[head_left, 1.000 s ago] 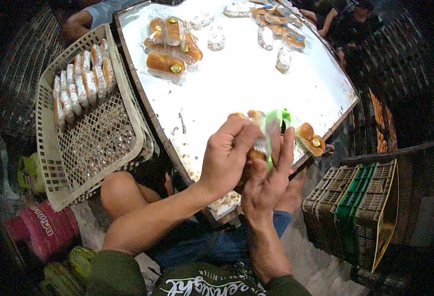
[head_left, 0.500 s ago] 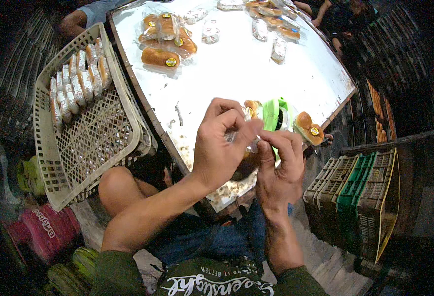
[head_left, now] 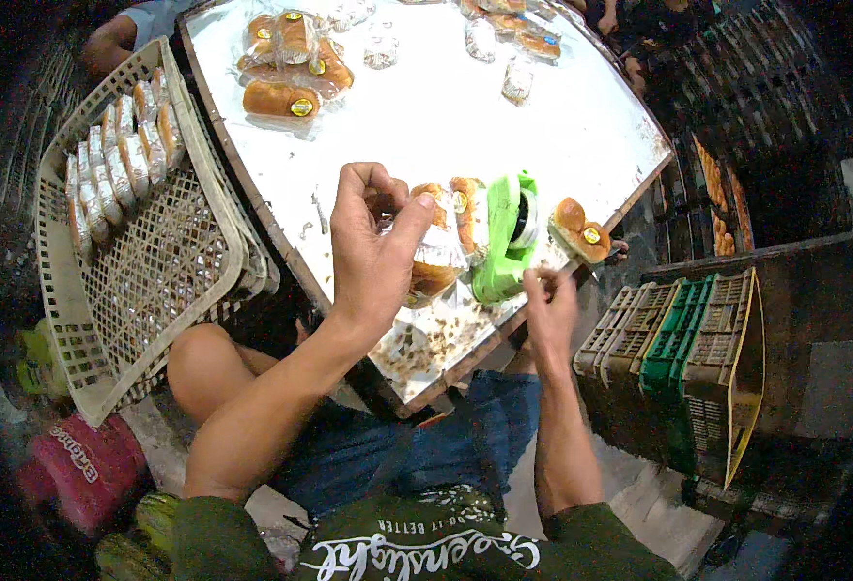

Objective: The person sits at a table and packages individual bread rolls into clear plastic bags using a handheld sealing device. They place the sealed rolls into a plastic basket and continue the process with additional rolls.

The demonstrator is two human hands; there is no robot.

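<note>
My left hand (head_left: 372, 247) is closed, thumb against curled fingers, on a wrapped bread roll (head_left: 433, 278) in clear printed plastic. The roll shows right beside the thumb, low over the table; the exact grip on the plastic is partly hidden. Right of it stands another wrapped roll (head_left: 467, 208). A bright green tape dispenser (head_left: 499, 266) with a roll of tape comes after that. My right hand (head_left: 550, 305) is beside the dispenser's near end, by the table edge, fingers drawn together in a pinch. Anything between those fingertips is too small to make out.
The white table (head_left: 387, 136) carries a wrapped bread pile (head_left: 295, 68) and more packs at the back. Bread with a yellow sticker (head_left: 581, 235) lies at its right edge. A crate (head_left: 170, 261) with wrapped rolls stands left; stacked crates (head_left: 673, 334) stand right. Other people sit beyond.
My hands were together over the plastic and have come apart. The right hand moved down and away, beside the dispenser. The left hand stayed by the wrapped roll, which now shows more fully.
</note>
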